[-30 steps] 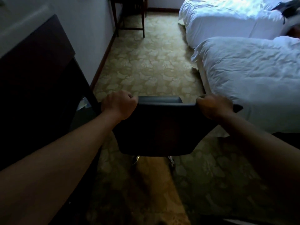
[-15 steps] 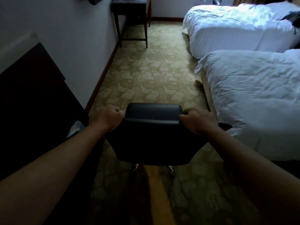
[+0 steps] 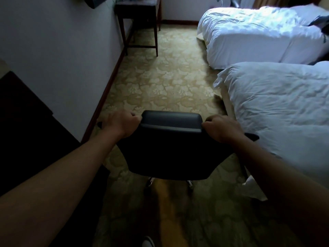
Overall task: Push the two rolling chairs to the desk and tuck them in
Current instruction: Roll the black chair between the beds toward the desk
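Observation:
A dark rolling chair (image 3: pixel 170 148) stands in front of me on the patterned carpet, seen from behind. My left hand (image 3: pixel 122 124) grips the left top corner of its backrest. My right hand (image 3: pixel 222 128) grips the right top corner. The chrome base (image 3: pixel 151 181) peeks out under the backrest, and the seat is hidden. A dark wooden desk (image 3: pixel 138 8) stands far ahead against the left wall. No second chair can be made out with certainty.
Dark low furniture (image 3: pixel 26 131) runs along my left, close to the chair. Two beds with white duvets, the near bed (image 3: pixel 277 107) and the far bed (image 3: pixel 258 31), fill the right side. A carpet aisle (image 3: pixel 160 77) leads between wall and beds to the desk.
The chair has rolled forward along the aisle with both hands on its backrest. More of the desk and the far bed has come into view.

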`<state>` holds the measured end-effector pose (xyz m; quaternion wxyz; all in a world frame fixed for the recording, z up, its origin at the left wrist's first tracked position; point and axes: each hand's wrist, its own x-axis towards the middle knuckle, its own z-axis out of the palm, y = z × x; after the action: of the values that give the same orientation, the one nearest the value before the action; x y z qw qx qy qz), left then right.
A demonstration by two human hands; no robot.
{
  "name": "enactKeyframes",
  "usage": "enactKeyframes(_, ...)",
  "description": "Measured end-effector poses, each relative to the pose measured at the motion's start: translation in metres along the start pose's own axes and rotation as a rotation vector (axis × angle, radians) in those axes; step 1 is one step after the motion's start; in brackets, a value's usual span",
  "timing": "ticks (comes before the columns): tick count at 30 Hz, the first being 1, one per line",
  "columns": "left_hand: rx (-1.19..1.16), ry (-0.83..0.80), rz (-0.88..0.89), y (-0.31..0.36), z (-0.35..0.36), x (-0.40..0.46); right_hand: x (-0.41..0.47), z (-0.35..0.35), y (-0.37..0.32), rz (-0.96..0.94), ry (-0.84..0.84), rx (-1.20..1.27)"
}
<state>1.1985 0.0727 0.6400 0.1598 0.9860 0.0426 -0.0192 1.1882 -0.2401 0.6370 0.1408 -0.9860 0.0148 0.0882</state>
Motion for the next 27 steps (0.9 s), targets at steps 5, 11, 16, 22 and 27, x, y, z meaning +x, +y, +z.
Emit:
enactKeyframes(5, 0.015, -0.044, 0.037, -0.003, -0.006, 0.075, 0.062, -0.006, -0.013, 0.049, 0.022, 0.012)
enactKeyframes(11, -0.025, -0.033, 0.033, -0.003, -0.011, 0.154, 0.128, -0.02, -0.03, 0.073, 0.075, 0.057)
enactKeyframes(16, -0.017, 0.004, 0.055, 0.004, -0.012, 0.216, 0.183, -0.034, -0.036, 0.1, 0.187, 0.042)
enactKeyframes(22, -0.032, -0.005, 0.051, 0.015, -0.013, 0.293, 0.265, -0.05, -0.037, 0.11, 0.129, 0.033)
enactKeyframes(27, -0.068, -0.007, 0.038, 0.022, -0.015, 0.355, 0.338, -0.059, -0.036, 0.153, 0.115, 0.011)
